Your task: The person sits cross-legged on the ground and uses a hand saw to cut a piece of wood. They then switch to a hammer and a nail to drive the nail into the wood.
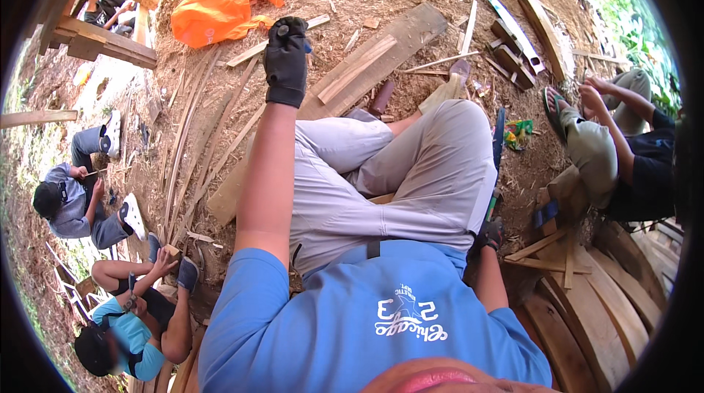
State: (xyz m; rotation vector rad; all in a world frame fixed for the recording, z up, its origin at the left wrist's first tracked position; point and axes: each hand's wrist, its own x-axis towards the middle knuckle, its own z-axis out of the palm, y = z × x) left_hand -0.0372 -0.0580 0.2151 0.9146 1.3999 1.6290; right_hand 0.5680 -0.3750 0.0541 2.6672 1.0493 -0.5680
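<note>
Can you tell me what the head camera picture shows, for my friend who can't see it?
A seated person in a blue shirt stretches a gloved left hand out over a wooden plank on sawdust-covered ground, gripping a small dark tool. Their gloved right hand rests low by their hip. An orange bag lies beyond, and other people sit around working with wood.

Soft, even daylight fills the scene with only faint shadows. The upper left and upper right of the frame glare to near white. Fisheye distortion bends edges toward a black rim; the bottom centre is blurred.
</note>
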